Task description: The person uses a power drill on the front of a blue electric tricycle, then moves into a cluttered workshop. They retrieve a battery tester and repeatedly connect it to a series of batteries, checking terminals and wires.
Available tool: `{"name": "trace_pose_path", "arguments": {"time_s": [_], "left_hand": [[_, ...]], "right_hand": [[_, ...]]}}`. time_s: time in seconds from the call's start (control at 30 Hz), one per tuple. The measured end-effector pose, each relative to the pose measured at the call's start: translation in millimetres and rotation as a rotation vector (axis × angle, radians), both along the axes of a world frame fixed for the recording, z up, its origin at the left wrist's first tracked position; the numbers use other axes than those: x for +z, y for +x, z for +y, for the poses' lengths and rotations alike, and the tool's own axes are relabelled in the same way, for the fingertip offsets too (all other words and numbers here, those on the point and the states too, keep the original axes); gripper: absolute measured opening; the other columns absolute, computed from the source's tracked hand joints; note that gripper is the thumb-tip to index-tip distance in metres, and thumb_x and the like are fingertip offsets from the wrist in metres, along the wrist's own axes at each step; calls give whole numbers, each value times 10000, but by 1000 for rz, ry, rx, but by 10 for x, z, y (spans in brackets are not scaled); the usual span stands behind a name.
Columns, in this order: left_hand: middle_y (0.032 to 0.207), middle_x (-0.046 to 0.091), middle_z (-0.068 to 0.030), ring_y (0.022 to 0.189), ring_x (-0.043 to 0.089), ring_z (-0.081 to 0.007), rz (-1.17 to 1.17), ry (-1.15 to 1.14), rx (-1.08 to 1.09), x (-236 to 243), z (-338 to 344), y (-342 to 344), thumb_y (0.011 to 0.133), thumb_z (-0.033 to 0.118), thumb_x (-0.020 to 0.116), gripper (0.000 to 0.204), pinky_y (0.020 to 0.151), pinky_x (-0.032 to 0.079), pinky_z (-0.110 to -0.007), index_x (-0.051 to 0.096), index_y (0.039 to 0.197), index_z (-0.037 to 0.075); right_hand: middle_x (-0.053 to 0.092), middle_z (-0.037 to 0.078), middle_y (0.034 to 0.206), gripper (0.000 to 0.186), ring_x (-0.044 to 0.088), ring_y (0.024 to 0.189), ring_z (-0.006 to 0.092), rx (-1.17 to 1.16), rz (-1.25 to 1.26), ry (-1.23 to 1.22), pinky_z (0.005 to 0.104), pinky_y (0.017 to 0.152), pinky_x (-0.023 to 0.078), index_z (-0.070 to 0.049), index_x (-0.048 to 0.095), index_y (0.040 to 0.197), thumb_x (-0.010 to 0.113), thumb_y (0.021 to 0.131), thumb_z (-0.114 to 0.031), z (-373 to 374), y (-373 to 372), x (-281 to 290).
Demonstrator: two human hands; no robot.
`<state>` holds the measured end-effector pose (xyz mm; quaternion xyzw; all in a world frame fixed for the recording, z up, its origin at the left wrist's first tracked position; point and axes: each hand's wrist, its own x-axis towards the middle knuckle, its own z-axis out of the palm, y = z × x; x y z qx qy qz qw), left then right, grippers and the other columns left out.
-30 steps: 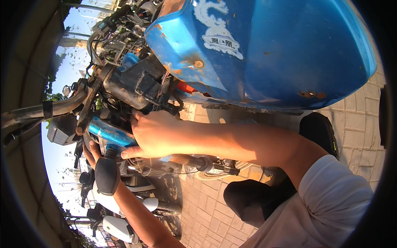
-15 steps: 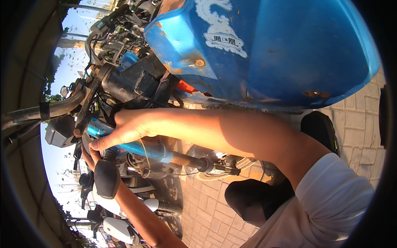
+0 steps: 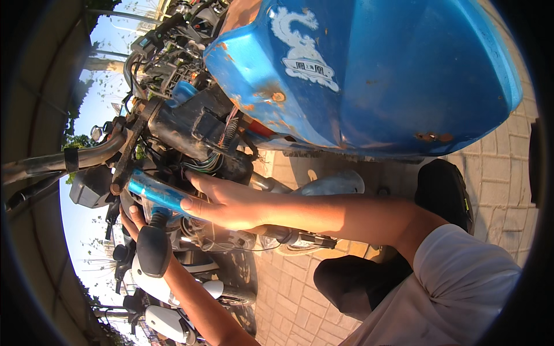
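My right hand (image 3: 225, 202) lies across the blue fork tube (image 3: 158, 193) of a vehicle's front end. Its thumb rests on the near side, and its fingers reach round the far side, partly hidden. My left hand (image 3: 134, 219) is up beside the tube, mostly behind a black rounded part on a ribbed stem (image 3: 154, 251). Only some of its fingers show, bent against something I cannot make out. Above my right hand sits a dusty black housing (image 3: 184, 130) with a bundle of wires (image 3: 209, 166) beneath it.
A large blue body panel with rust spots (image 3: 404, 75) fills the upper right. Handlebars (image 3: 86, 155) stick out at left. A white scooter (image 3: 164, 323) stands at lower left, with other parked bikes (image 3: 173, 57) at the top. Brick paving (image 3: 288, 300) lies below, with a black shoe (image 3: 441, 190) on it.
My right hand has slid along the blue fork tube, away from the handlebars. More wires under the black housing and a greyish-blue curved piece behind my forearm now show. My left hand stays about in place.
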<state>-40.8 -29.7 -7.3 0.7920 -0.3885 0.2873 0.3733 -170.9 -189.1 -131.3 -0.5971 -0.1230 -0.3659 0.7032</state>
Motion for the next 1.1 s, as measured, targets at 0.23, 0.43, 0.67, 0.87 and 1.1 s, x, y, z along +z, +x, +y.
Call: {"name": "trace_pose_path", "arguments": {"time_s": [0.23, 0.43, 0.67, 0.87, 1.1], "left_hand": [[1342, 500, -199, 1224, 490, -263, 65, -65, -62, -3, -25, 35, 999, 431, 465, 597, 1025, 384, -362, 400, 1405, -2], [1350, 476, -190, 1195, 506, -282, 116, -121, -147, -18, 43, 158, 961, 387, 554, 585, 1046, 361, -378, 416, 1395, 18], [1435, 399, -211, 1317, 420, -288, -36, 44, 88, 6, 75, 174, 984, 398, 515, 634, 1077, 339, -369, 314, 1454, 23], [1428, 413, -204, 1286, 443, -277, 134, -109, -7, 9, -12, 76, 983, 399, 522, 635, 1066, 346, -369, 313, 1457, 31], [1323, 509, -183, 1127, 530, -255, 140, -161, -33, 7, -67, 25, 951, 390, 583, 627, 999, 409, -350, 391, 1391, -14]], "right_hand": [[461, 347, 1305, 933, 556, 1140, 419, 69, 16, -20, 405, 968, 449, 173, 326, 1343, 433, 918, -651, -62, 156, 154], [624, 252, 1070, 831, 615, 1046, 347, 211, 107, -46, 407, 852, 500, 38, 534, 1217, 503, 851, -708, -120, 290, 369], [355, 311, 1418, 904, 370, 1343, 360, 121, 76, -40, 388, 1113, 304, 121, 300, 1404, 433, 931, -637, -80, -59, 46], [493, 321, 1284, 970, 507, 1201, 354, 181, 134, 196, 394, 1011, 398, 146, 409, 1288, 504, 852, -715, -9, 136, 233], [622, 118, 1126, 792, 562, 1023, 169, 222, 91, 218, 300, 891, 453, 11, 523, 1293, 554, 871, -658, -25, 250, 258]]}}
